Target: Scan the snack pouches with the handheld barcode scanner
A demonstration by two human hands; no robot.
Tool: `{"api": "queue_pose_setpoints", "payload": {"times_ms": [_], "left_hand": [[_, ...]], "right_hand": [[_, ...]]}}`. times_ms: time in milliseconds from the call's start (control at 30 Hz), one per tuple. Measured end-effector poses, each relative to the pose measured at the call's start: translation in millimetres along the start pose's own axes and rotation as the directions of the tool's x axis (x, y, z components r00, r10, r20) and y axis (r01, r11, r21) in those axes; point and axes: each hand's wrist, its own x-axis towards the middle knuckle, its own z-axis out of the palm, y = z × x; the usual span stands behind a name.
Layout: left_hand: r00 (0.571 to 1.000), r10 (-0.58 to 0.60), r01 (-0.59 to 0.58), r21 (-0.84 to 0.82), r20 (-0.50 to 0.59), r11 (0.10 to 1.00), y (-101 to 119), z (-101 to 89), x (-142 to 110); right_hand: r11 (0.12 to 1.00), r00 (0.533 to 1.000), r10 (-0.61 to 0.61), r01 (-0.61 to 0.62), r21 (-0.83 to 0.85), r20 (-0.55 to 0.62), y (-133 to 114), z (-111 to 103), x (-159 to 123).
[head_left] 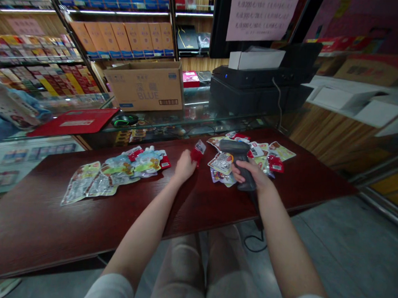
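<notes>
Your hands are well apart over the dark red desk, each closed on something. Your left hand pinches a small red packet by its near end, out in the middle between two piles. Your right hand is wrapped around the grip of a black scanner, whose head points left, toward the packet but apart from it; you cannot tell whether a finger presses the trigger. Under and around the scanner lies the right pile of snack packets, overlapping one another. The left pile mixes flat packets with capped pouches. Behind the desk, a cardboard box stands on a glass case.
</notes>
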Motion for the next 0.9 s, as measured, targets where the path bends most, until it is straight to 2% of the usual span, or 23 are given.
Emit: {"api": "queue_pose_setpoints", "payload": {"times_ms": [67, 100, 167, 233, 300, 400, 567, 767, 900], "left_hand": [[0.997, -0.067, 0.049, -0.337, -0.042, 0.940, -4.2, -0.2, 3.4], [0.995, -0.093, 0.057, -0.514, -0.045, 0.856, -5.9, -0.4, 4.9], [0.994, -0.091, 0.013, -0.779, -0.056, 0.626, -8.4, -1.4, 7.0], [0.994, -0.040, -0.071, -0.886, -0.100, 0.459, -9.5, -3.5, 7.7], [0.992, -0.005, -0.117, -0.914, -0.129, 0.389, -9.7, -6.0, 7.3], [0.993, 0.013, -0.111, -0.930, -0.113, 0.350, -8.6, -8.4, 6.1], [0.995, -0.004, -0.088, -0.929, -0.096, 0.361, -5.1, -8.3, 4.3], [0.995, -0.029, -0.082, -0.945, -0.097, 0.317, -4.7, -6.5, 5.7], [0.995, -0.041, -0.075, -0.932, -0.096, 0.355, -6.2, -4.2, 7.8]], "right_hand": [[1.000, 1.000, 0.003, -0.003, -0.002, -0.001, -0.2, 0.1, 0.3], [1.000, 1.000, 0.004, -0.004, -0.002, -0.001, -0.3, 0.1, 0.4], [1.000, 1.000, 0.009, -0.009, -0.006, 0.000, -0.6, 0.1, 0.7], [1.000, 1.000, 0.017, -0.017, -0.014, 0.000, -0.9, 0.2, 0.7], [0.999, 1.000, 0.027, -0.027, -0.019, 0.004, -1.0, 0.7, 0.4], [0.999, 0.999, 0.037, -0.037, -0.027, 0.014, -0.8, 2.3, -0.6], [0.997, 0.999, 0.050, -0.048, -0.063, 0.017, -1.3, 6.2, -1.8], [0.995, 0.997, 0.071, -0.069, -0.078, 0.014, -2.0, 7.2, -0.7], [0.994, 0.997, 0.080, -0.080, -0.081, 0.001, -0.9, 4.4, 0.8]]}}
